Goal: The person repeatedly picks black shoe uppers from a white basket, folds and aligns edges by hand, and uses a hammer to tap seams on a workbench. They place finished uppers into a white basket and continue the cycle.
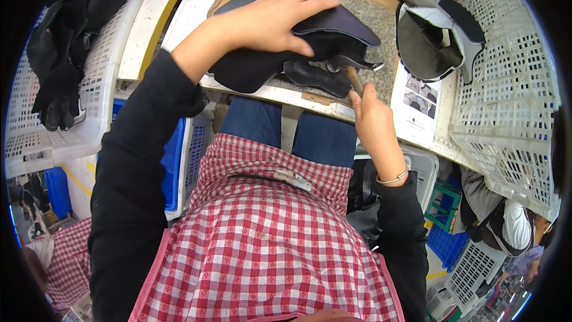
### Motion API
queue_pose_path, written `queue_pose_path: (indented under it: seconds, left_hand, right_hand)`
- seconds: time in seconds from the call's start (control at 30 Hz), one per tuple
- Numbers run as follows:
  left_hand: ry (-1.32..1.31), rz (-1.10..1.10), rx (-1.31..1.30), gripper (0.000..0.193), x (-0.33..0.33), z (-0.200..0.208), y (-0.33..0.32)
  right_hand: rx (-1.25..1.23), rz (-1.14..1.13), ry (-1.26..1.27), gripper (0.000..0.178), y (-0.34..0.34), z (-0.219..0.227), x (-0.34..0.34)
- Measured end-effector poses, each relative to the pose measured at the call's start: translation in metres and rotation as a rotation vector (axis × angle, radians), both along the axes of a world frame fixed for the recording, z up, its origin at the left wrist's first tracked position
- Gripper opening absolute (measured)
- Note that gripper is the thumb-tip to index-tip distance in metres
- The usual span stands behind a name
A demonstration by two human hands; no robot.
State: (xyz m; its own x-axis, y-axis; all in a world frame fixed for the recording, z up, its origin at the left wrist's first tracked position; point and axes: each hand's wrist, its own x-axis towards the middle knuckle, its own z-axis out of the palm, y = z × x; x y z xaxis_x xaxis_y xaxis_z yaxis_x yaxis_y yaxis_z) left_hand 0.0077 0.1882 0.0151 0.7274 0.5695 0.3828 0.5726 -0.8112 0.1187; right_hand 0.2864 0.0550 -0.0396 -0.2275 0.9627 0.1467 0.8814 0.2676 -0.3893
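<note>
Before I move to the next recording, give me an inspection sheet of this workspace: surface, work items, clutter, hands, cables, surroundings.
Surface: grey speckled slab in a brown surround.
Work items: overlapping black pieces on the slab; wooden-handled tool, its far end hard to make out among them.
Clutter: printed sheet right of the slab, grey-lined black piece above it.
Hands: left hand spread on the black pieces; right hand gripping the tool's handle.
Cables: nothing seen.
Surroundings: white left basket holding black pieces; white right basket; blue bin below.
</note>
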Motion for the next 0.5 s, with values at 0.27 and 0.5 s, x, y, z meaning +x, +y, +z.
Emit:
queue_pose_path:
  seconds: [0.27,0.5]
  left_hand:
    - [0.101,0.210,0.486,0.050,0.016,0.041,-0.018]
    - [0.224,0.393,-0.215,0.098,0.015,-0.012,-0.083]
  right_hand:
    - [0.102,-0.044,-0.023,0.028,0.001,-0.019,-0.009]
    - [0.094,-0.057,-0.054,0.028,0.010,0.001,-0.013]
